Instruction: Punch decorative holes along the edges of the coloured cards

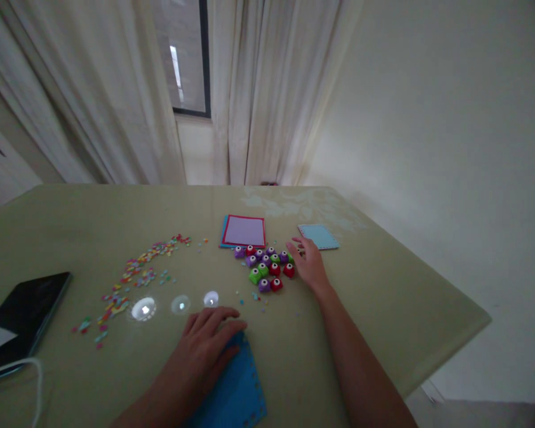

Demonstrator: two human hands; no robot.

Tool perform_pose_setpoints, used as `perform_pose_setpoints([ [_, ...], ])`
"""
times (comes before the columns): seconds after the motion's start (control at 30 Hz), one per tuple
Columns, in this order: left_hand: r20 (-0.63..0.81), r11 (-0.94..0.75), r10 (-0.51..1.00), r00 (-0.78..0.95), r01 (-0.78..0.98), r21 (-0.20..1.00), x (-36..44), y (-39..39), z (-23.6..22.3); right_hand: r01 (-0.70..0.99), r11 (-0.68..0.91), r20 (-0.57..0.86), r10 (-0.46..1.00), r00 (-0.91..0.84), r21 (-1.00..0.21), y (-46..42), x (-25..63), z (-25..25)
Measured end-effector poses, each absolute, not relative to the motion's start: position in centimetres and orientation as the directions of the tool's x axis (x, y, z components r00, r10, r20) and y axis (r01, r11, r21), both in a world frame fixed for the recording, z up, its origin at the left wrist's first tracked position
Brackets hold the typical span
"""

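My left hand (210, 345) lies palm down over the upper left part of a bright blue sheet (241, 389) with small holes along its edge. Its fingers are stretched out and part of the sheet is hidden under it. My right hand (310, 263) reaches forward with fingers apart, at the right side of a cluster of small one-eyed figures (263, 269) in purple, green and red. Nothing shows in its grasp, though the fingertips partly cover the nearest figures. Just beyond those fingers lies a pale blue sheet (320, 236) with a dotted border.
Behind the figures lies a stack of red, lilac and blue sheets (245, 230). Colourful confetti-like bits (138, 270) trail across the left side, near several shiny round clear spots (181, 304). A dark tablet (31, 309) and a white cable (39, 380) are at far left.
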State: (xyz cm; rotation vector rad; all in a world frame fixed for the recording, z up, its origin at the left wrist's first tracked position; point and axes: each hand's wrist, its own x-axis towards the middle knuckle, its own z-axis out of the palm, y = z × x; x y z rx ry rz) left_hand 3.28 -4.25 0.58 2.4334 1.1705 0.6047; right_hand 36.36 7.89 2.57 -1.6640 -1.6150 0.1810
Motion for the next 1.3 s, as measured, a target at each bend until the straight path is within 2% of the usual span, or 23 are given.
perform_pose_setpoints([
  [0.07, 0.299, -0.604, 0.795, 0.528, 0.646, 0.467, 4.0, -4.8, 0.4, 0.766, 0.147, 0.411, 0.897, 0.164, -0.626, 8.2, 35.7, 1.7],
  [0.17, 0.344, -0.586, 0.81, 0.474, 0.672, 0.452, 4.7, -4.4, 1.1, 0.752, 0.158, 0.404, 0.901, 0.155, -0.64, 8.4, 34.9, 0.9],
  [0.4, 0.307, -0.601, 0.797, 0.52, 0.729, 0.327, 8.8, 1.7, 3.3, 0.718, 0.22, 0.401, 0.911, 0.09, -0.661, 8.7, 34.0, 0.6],
  [0.53, 0.286, -0.619, 0.784, 0.55, 0.727, 0.299, 10.8, 6.0, 2.7, 0.672, 0.342, 0.408, 0.911, -0.064, -0.657, 8.3, 33.4, 1.1],
  [0.67, 0.278, -0.628, 0.778, 0.564, 0.717, 0.302, 11.2, 8.0, 1.9, 0.634, 0.409, 0.394, 0.902, -0.173, -0.657, 7.8, 32.9, 1.5],
  [0.93, 0.327, -0.632, 0.774, 0.542, 0.7, 0.333, 10.2, 7.0, 1.7, 0.61, 0.385, 0.385, 0.912, -0.139, -0.693, 7.1, 30.7, 1.9],
  [1.3, 0.405, -0.658, 0.747, 0.527, 0.67, 0.342, 7.2, 5.5, 0.9, 0.593, 0.446, 0.39, 0.892, -0.23, -0.67, 6.1, 25.4, 2.0],
])
